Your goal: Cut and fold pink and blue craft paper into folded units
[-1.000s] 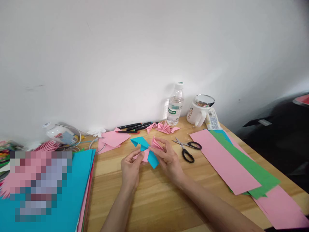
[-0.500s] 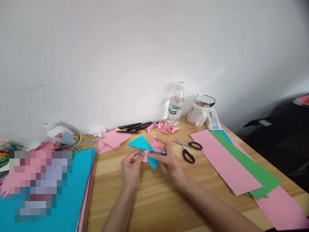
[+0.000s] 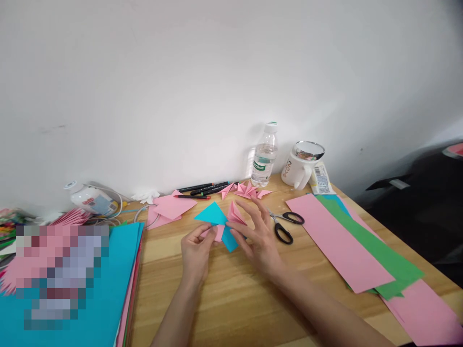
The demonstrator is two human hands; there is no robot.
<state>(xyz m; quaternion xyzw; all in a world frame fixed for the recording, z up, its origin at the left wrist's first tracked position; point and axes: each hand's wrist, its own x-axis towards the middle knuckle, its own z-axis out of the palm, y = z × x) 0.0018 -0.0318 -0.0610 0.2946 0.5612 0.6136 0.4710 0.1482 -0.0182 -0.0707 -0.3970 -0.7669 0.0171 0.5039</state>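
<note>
Between my hands, above the tabletop, is a folded paper piece made of blue paper (image 3: 212,213) and pink paper (image 3: 219,233). My left hand (image 3: 196,246) pinches the pink part at its left side between thumb and fingers. On the right, my right hand (image 3: 258,236) has its fingers spread, with the index fingertip at the middle of the folded piece and the thumb close to the lower blue flap (image 3: 230,240). A pink folded form (image 3: 234,213) stands just behind the right fingers. Whether it is joined to the blue paper I cannot tell.
Black-handled scissors (image 3: 284,224) lie right of my hands. Pink strips (image 3: 340,241) and green paper (image 3: 376,250) cover the right side. Behind are pens (image 3: 206,189), folded pink pieces (image 3: 248,190), a water bottle (image 3: 265,159) and a mug (image 3: 298,168). Blue sheets (image 3: 119,255) are stacked left.
My right hand has shifted slightly right and its fingers have spread from the pink part. The left hand keeps its pinch, with more of the pink fold showing.
</note>
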